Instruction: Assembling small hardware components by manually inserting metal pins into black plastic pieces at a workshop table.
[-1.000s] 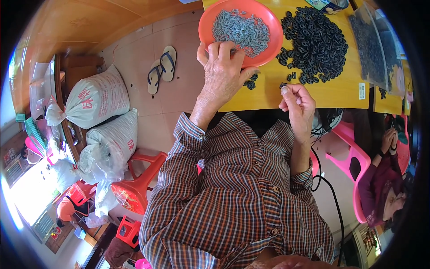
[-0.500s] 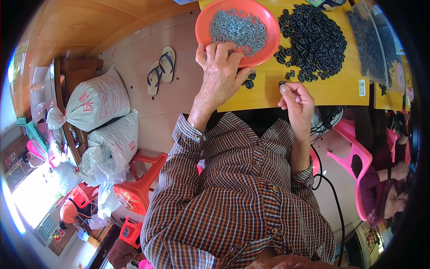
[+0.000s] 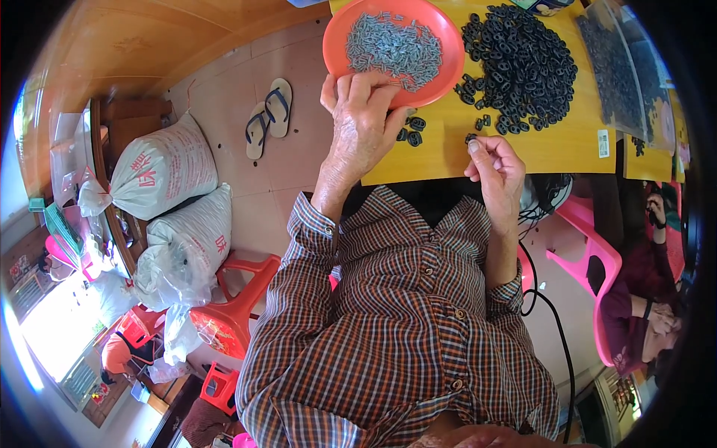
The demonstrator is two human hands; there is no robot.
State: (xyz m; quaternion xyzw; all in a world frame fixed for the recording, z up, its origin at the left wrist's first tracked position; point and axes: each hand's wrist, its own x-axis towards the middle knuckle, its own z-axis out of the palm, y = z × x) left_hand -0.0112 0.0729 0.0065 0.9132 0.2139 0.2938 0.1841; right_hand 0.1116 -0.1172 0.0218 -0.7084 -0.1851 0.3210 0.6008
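My left hand (image 3: 362, 112) reaches over the near-left rim of a round orange dish (image 3: 453, 71). Its fingers are bent at the small grey metal springs (image 3: 392, 48) inside, and the thumb stands apart from them; the fingertips are partly hidden. Between the thumb and fingers of my right hand (image 3: 495, 168) is a small black plastic piece (image 3: 470, 138), held just above the near part of the yellow table (image 3: 441, 160). Several loose black two-holed pieces (image 3: 414, 137) lie by my left thumb. A large pile of black two-holed plastic pieces (image 3: 530, 71) spreads right of the dish.
Clear bags of black parts (image 3: 616, 75) lie on the table's right side. A pink chair (image 3: 597, 254) and a co-worker's purple sleeve (image 3: 635, 299) are at right. Left on the floor are sandals (image 3: 269, 119), stuffed white sacks (image 3: 168, 168) and a red stool (image 3: 231, 299).
My left hand has drawn back slightly toward the dish's near rim, showing more loose black pieces beside the thumb. My right hand stays put. A co-worker's hand at far right has come up into view.
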